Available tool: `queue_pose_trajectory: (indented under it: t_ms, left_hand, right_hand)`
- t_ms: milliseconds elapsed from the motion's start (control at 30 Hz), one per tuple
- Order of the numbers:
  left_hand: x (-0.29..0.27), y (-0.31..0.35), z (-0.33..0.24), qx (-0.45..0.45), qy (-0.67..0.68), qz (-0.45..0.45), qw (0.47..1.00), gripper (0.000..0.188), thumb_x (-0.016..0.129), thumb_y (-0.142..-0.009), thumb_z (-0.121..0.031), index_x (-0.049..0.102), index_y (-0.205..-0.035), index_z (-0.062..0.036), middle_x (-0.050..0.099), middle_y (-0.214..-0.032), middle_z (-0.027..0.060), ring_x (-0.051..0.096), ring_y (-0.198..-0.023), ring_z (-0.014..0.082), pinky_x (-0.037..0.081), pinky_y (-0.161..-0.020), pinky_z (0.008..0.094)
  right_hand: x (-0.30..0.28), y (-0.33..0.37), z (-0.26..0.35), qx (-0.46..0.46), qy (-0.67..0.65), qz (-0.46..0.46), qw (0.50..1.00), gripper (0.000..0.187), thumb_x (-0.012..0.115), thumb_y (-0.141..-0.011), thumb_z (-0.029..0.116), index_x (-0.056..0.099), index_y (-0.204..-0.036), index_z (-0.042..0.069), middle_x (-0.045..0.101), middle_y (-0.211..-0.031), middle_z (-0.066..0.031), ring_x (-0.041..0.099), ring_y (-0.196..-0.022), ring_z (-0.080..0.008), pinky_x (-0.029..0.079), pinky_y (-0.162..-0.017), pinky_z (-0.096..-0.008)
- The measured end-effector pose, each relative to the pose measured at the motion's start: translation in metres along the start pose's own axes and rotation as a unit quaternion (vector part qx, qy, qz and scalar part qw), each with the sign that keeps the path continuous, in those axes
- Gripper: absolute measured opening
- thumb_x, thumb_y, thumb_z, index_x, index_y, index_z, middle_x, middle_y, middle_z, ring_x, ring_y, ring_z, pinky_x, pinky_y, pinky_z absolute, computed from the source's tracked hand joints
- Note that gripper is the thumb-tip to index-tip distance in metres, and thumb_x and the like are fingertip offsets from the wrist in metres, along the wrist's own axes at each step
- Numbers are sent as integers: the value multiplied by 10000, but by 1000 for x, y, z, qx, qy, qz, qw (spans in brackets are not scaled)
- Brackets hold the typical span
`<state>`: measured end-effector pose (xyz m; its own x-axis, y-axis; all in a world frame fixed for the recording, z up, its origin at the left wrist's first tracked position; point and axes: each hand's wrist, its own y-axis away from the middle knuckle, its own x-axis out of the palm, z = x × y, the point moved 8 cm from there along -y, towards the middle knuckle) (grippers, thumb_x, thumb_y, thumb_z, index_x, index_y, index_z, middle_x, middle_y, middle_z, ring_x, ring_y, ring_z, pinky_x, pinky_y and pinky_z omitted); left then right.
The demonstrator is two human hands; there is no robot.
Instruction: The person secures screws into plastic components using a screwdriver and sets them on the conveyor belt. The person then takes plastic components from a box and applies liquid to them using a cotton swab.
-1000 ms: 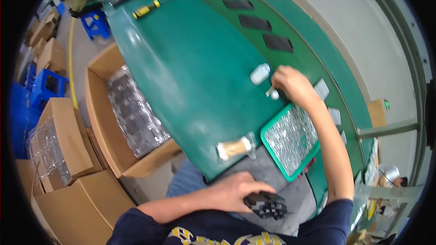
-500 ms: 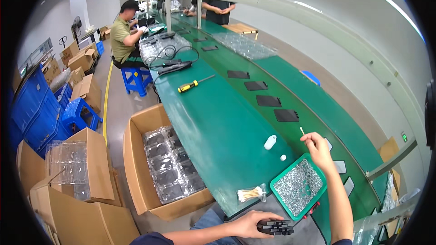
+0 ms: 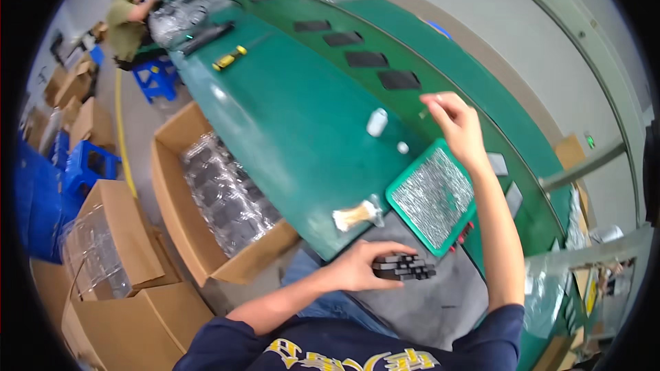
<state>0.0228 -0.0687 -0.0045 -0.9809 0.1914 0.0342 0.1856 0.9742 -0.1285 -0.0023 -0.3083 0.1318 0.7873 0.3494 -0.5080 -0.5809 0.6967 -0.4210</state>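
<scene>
A stack of small black plate-like parts (image 3: 405, 267) is gripped in my left hand (image 3: 357, 266), low over a grey cloth (image 3: 440, 302). My right hand (image 3: 457, 124) is raised over the green bench, thumb and fingers pinched on a cotton swab (image 3: 422, 115), which is smeared by motion. Below that hand lies a green tray (image 3: 412, 226) full of small silvery pieces. Left of the hand are a white bottle (image 3: 377, 122) and a small white round cap (image 3: 403, 148). A clear bag of cotton swabs (image 3: 356, 216) rests near the bench edge.
Several flat black plates (image 3: 399, 80) line the bench's far strip. A yellow-handled screwdriver (image 3: 229, 58) lies farther back. Left of the bench stands an open cardboard box (image 3: 258, 257) with clear plastic trays. A co-worker (image 3: 127, 27) sits at the far left by a blue stool (image 3: 157, 81).
The view has tilted down and shifted, so the bench things appear higher and farther left. My right hand still pinches the swab, and the left keeps the black stack.
</scene>
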Motion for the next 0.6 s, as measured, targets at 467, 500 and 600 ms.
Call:
queue_pose_trajectory:
  t_ms: [467, 500, 600]
  left_hand:
    - [3, 1, 10, -20, 8, 35, 999, 765, 797, -545, 73, 655, -1286, -56, 702, -1043, 64, 637, -851, 153, 522, -742, 246]
    - [4, 1, 10, -20, 8, 34, 999, 765, 797, -545, 73, 655, -1286, -56, 702, -1043, 64, 637, -851, 153, 522, -742, 246]
    - [3, 0, 8, -8, 8, 25, 1000, 751, 801, -551, 63, 662, -1279, -66, 710, -1039, 60, 616, -824, 144, 500, -715, 239]
  right_hand:
    - [45, -22, -16, 22, -54, -41, 997, 199, 710, -854, 9, 670, -1048, 4, 701, -816, -37, 613, -695, -79, 503, -667, -200]
    - [46, -23, -17, 23, -54, -40, 997, 199, 710, -854, 9, 670, -1048, 4, 701, -816, -37, 613, -695, -79, 503, -667, -200]
    - [52, -24, -20, 26, -29, -35, 999, 190, 705, -850, 4, 675, -1038, 6, 702, -801, -33, 604, -683, -74, 491, -647, -200]
